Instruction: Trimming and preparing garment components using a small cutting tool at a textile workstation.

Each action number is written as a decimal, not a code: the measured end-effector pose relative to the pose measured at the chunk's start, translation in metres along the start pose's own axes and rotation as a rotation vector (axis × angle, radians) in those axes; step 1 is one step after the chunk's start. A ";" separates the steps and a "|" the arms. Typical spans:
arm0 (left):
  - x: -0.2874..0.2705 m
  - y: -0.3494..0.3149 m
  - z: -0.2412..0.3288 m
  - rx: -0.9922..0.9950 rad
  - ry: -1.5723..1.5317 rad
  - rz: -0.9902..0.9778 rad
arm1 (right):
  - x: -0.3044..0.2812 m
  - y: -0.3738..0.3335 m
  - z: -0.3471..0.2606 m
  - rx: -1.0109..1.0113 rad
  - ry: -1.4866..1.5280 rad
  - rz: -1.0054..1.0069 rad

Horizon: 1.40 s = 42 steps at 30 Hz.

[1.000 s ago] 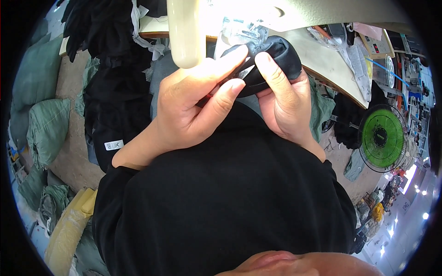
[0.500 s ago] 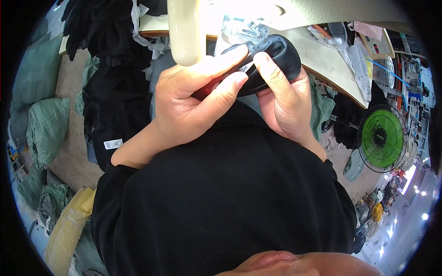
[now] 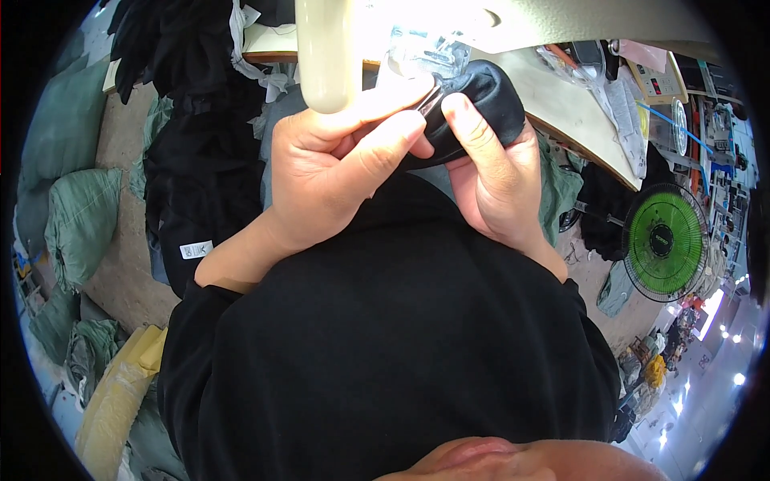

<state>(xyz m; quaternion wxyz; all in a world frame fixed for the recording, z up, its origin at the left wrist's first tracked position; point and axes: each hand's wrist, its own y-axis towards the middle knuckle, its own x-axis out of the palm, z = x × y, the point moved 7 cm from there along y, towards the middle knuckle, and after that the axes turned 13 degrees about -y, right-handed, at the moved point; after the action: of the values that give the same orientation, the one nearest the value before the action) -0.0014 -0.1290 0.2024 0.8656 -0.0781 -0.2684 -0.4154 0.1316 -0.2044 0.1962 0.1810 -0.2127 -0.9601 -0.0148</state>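
My right hand [image 3: 489, 160] is closed on a bunched, folded piece of black fabric [image 3: 493, 88], its thumb pressed on the near side. My left hand [image 3: 329, 160] is closed on a small metal tool that looks like thread snips [image 3: 430, 100]. Their shiny tips show between thumb and forefinger, against the left edge of the fabric; the rest is hidden in my fingers. Just beyond the hands are the transparent plastic parts [image 3: 429, 52] of a pale machine [image 3: 577, 20], brightly lit.
A cream machine post [image 3: 327, 56] stands close to my left hand. The worktable [image 3: 553, 88] stretches to the right, with papers and tools along it. A green-bladed fan [image 3: 662, 239] is at right. Black garments [image 3: 200, 168] hang at left, near green sacks [image 3: 84, 224].
My left thumb and forefinger have come closer together, and the metal tips now show at the fabric edge. My right hand and the fabric have hardly moved.
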 end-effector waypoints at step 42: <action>0.020 -0.002 0.032 0.565 0.759 -0.049 | 0.002 -0.001 -0.003 -0.041 -0.187 0.022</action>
<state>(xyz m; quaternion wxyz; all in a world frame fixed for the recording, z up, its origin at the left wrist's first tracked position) -0.0054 -0.1321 0.2393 0.8797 0.3243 -0.0374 -0.3457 0.1306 -0.2046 0.1995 0.0861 -0.2274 -0.9699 -0.0125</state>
